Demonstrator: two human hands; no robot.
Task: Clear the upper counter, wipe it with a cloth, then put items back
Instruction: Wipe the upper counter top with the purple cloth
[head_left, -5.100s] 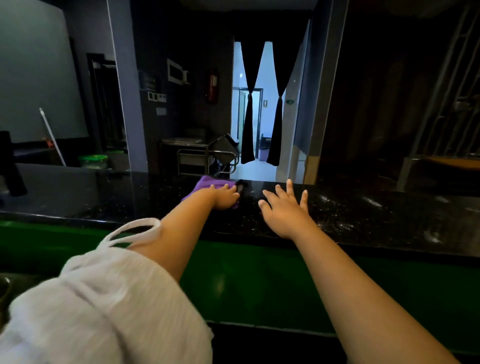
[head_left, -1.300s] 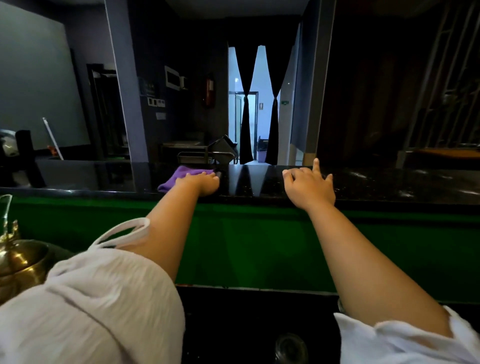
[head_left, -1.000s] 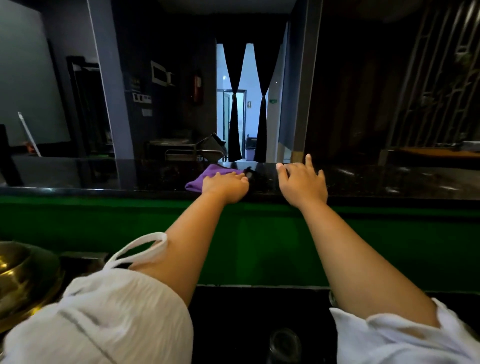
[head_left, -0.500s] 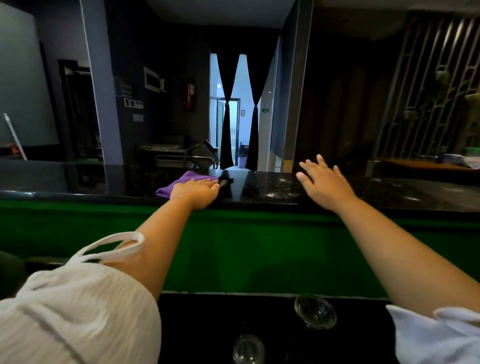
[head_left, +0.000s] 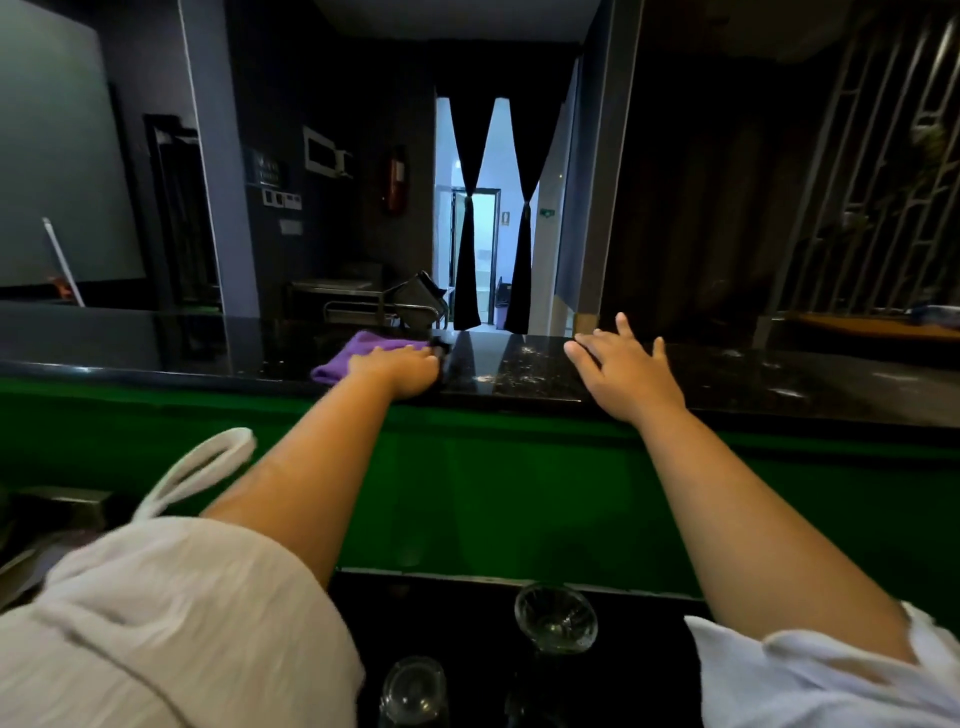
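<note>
Purple cloth (head_left: 349, 356) bunched under left hand (head_left: 399, 372), glossy speckled black counter (head_left: 519, 371).

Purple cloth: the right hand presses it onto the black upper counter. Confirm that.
Wrong hand. The left hand presses the purple cloth onto the black upper counter; the right hand is open, off the cloth. The head view shows it.

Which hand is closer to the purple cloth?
Left. The left hand presses on the cloth on the counter; the right hand is spread over the counter, off to the cloth's right, not touching it.
</note>
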